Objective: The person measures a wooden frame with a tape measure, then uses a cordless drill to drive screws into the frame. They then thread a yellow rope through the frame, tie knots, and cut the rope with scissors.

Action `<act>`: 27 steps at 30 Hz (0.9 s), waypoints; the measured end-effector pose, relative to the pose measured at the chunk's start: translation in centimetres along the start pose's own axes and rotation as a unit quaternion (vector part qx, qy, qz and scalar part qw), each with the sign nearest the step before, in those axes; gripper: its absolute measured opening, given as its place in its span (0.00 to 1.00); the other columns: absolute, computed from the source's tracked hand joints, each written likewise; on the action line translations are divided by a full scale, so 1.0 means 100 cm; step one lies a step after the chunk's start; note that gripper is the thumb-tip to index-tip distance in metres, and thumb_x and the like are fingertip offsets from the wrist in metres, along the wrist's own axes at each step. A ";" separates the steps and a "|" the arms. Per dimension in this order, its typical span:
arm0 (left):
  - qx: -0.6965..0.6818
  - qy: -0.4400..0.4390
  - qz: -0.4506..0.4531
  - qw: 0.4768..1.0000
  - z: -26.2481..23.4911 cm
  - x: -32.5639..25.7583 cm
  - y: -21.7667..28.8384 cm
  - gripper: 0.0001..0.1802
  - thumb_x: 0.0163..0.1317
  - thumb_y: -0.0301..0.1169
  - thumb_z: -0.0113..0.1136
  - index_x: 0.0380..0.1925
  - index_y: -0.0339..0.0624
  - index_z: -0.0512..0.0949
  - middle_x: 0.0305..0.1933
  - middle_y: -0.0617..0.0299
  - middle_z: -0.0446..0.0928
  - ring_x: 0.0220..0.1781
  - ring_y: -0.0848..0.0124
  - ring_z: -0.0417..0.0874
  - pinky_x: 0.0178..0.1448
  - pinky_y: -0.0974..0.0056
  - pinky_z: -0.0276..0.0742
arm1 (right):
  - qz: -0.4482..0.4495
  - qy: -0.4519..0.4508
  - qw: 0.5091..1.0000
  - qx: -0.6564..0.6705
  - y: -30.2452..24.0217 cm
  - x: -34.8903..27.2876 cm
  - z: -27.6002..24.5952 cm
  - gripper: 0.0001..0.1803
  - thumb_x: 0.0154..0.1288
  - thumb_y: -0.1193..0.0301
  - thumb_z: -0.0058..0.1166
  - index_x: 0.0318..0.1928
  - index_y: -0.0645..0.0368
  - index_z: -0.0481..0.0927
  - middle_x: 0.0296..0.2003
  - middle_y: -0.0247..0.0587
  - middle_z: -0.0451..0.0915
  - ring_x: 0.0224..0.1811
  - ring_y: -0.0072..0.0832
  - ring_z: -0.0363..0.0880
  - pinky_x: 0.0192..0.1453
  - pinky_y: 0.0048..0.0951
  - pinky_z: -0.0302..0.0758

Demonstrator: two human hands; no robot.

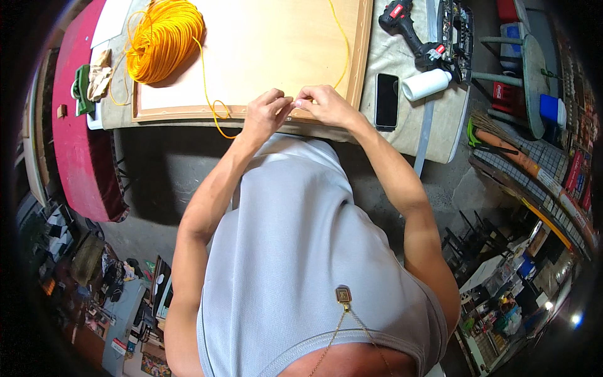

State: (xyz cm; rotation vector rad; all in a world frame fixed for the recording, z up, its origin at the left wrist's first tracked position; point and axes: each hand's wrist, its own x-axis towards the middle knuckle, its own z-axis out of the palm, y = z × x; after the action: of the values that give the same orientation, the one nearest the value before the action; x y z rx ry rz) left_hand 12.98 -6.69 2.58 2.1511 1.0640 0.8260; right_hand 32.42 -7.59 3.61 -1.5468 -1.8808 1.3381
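A shallow wooden frame with a pale flat panel lies on the table in front of me. At its near rail, my left hand and my right hand meet with fingertips pinched together. A thin yellow cord comes down across the panel into my right hand. Another stretch of it drops from the big yellow cord coil, loops over the near rail and passes by my left wrist. The small bit of cord between my fingertips is mostly hidden by the fingers.
Right of the frame lie a black cordless drill, a dark-screened phone, a white bottle on its side and a case of bits. On the left are a green tool, a crumpled glove-like cloth and a red-covered table.
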 end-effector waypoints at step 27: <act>-0.082 -0.122 -0.169 0.975 -0.095 0.038 0.036 0.13 0.63 0.35 0.59 0.30 0.34 0.82 0.19 0.60 0.76 0.22 0.76 0.71 0.28 0.65 0.69 | -0.228 0.148 0.960 -0.069 -0.097 0.001 -0.013 0.07 0.62 0.72 0.55 0.35 0.64 0.79 0.29 0.50 0.79 0.33 0.47 0.78 0.38 0.42 0.75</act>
State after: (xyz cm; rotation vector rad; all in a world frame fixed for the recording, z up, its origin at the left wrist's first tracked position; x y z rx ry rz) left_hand 9.41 -3.09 12.19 1.8103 1.1451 0.4594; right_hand 27.95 -6.43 12.25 -1.1854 -2.0024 0.7450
